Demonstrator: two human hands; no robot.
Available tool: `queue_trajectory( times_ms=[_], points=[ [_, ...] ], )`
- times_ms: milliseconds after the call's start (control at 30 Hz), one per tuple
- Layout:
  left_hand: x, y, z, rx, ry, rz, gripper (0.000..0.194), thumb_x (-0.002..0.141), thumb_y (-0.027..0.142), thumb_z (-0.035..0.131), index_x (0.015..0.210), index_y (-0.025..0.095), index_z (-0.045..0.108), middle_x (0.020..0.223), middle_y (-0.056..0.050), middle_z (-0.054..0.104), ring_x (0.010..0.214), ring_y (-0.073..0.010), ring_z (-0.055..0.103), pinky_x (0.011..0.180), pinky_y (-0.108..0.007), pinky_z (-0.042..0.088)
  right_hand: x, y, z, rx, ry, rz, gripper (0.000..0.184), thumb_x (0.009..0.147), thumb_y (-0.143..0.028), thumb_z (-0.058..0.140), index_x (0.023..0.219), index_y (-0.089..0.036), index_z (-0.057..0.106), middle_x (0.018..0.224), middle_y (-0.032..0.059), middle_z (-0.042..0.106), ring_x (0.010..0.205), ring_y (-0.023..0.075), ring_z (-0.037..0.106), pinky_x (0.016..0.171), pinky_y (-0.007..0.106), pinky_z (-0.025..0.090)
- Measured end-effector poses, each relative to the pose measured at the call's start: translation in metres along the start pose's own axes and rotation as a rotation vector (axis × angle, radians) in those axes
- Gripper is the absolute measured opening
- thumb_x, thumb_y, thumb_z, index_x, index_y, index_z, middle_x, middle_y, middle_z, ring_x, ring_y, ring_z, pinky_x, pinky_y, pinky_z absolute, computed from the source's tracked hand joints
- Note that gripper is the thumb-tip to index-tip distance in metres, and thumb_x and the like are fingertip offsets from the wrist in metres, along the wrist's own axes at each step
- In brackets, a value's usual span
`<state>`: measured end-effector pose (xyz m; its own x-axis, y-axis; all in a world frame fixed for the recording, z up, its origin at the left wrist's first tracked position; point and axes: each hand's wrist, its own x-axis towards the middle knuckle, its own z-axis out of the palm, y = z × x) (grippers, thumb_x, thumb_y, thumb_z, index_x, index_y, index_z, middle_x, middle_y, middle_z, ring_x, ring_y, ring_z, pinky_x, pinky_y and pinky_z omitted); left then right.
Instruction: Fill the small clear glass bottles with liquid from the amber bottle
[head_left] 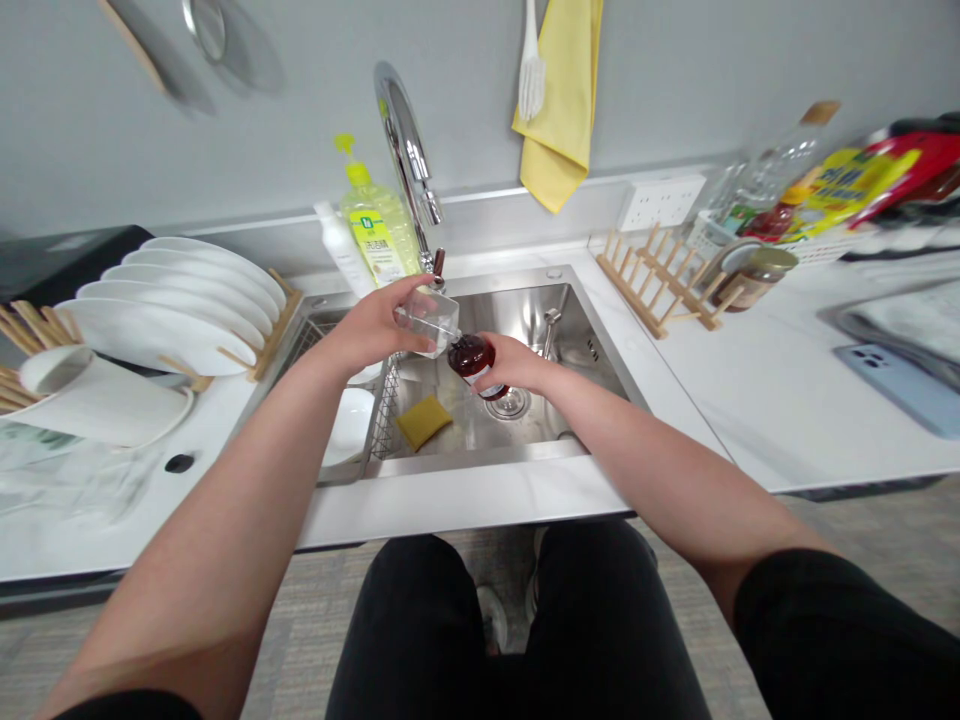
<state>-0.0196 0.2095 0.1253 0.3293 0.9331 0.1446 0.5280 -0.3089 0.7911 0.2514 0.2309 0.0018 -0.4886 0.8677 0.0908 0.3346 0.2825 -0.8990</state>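
Note:
My left hand [367, 325] grips a small clear glass container [427, 322] by its side, holding it tilted over the steel sink [592, 370]. My right hand [517, 362] holds a dark red bottle [472, 360] with a white label, lying tilted with its neck against the container's edge. Both hands are over the sink basin. Below them lie a yellow sponge [424, 421] and the metal drain [508, 403], which are not touching either hand.
A chrome faucet [405, 150] and a green dish soap bottle [379, 225] stand behind the sink. White plates [172, 305] fill a wooden rack at left. Another wooden rack [652, 285], a jar, and a phone [896, 385] are at right.

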Motion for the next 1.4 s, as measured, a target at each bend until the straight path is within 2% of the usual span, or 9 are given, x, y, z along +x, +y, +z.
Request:
queue_trajectory(
  times_ms=[133, 367, 633, 867, 1067, 1233, 1400],
  points=[
    [0.001, 0.005, -0.003, 0.048, -0.02, 0.008, 0.111, 0.065, 0.039, 0.101, 0.168, 0.023, 0.062, 0.142, -0.015, 0.077, 0.127, -0.0371, 0.071, 0.109, -0.055, 0.057, 0.0, 0.0, 0.0, 0.001, 0.006, -0.013, 0.069, 0.06, -0.015, 0.104, 0.124, -0.027, 0.081, 0.121, 0.0039, 0.087, 0.116, 0.0367, 0.082, 0.11, 0.055, 0.066],
    [0.002, 0.016, -0.009, 0.151, -0.054, -0.004, 0.113, 0.065, 0.041, 0.101, 0.17, 0.024, 0.061, 0.142, -0.014, 0.078, 0.11, -0.0302, 0.072, 0.103, -0.05, 0.057, -0.001, -0.002, 0.0, 0.007, 0.002, -0.018, 0.066, 0.06, -0.014, 0.103, 0.121, -0.028, 0.082, 0.121, 0.002, 0.088, 0.118, 0.0364, 0.082, 0.111, 0.055, 0.066],
    [0.003, 0.02, -0.012, 0.201, -0.077, -0.006, 0.114, 0.066, 0.042, 0.101, 0.171, 0.026, 0.06, 0.142, -0.013, 0.078, 0.105, -0.0281, 0.071, 0.099, -0.048, 0.056, -0.002, -0.005, 0.001, -0.002, -0.006, -0.025, 0.065, 0.06, -0.017, 0.104, 0.12, -0.027, 0.082, 0.121, 0.0033, 0.088, 0.118, 0.0369, 0.082, 0.111, 0.055, 0.066],
    [0.006, 0.025, -0.016, 0.263, -0.117, 0.007, 0.115, 0.068, 0.044, 0.1, 0.173, 0.028, 0.058, 0.143, -0.013, 0.078, 0.112, -0.0309, 0.072, 0.104, -0.048, 0.055, -0.003, -0.007, 0.0, 0.015, -0.019, -0.022, 0.069, 0.06, -0.018, 0.105, 0.124, -0.028, 0.081, 0.124, 0.0027, 0.087, 0.12, 0.0353, 0.081, 0.113, 0.053, 0.065],
    [0.007, 0.039, -0.019, 0.315, -0.133, -0.009, 0.117, 0.064, 0.045, 0.102, 0.172, 0.029, 0.06, 0.142, -0.013, 0.078, 0.111, -0.034, 0.074, 0.103, -0.048, 0.056, -0.003, -0.008, 0.001, 0.025, -0.017, -0.03, 0.072, 0.06, -0.019, 0.105, 0.127, -0.026, 0.08, 0.126, 0.0031, 0.087, 0.122, 0.0357, 0.081, 0.113, 0.052, 0.063],
    [0.007, 0.055, -0.018, 0.355, -0.139, 0.022, 0.115, 0.062, 0.044, 0.103, 0.169, 0.029, 0.063, 0.139, -0.012, 0.081, 0.119, -0.0373, 0.074, 0.112, -0.049, 0.054, -0.003, -0.009, 0.001, 0.016, -0.003, -0.041, 0.068, 0.059, -0.02, 0.105, 0.122, -0.026, 0.08, 0.123, 0.0031, 0.087, 0.12, 0.0356, 0.081, 0.109, 0.049, 0.065],
    [0.009, 0.063, -0.018, 0.447, -0.157, 0.033, 0.116, 0.064, 0.044, 0.101, 0.171, 0.026, 0.061, 0.14, -0.012, 0.081, 0.122, -0.0371, 0.074, 0.116, -0.047, 0.052, -0.005, -0.012, 0.0, 0.026, -0.018, -0.046, 0.065, 0.059, -0.019, 0.104, 0.119, -0.026, 0.08, 0.12, 0.0019, 0.087, 0.118, 0.0344, 0.081, 0.107, 0.048, 0.065]
  ],
)
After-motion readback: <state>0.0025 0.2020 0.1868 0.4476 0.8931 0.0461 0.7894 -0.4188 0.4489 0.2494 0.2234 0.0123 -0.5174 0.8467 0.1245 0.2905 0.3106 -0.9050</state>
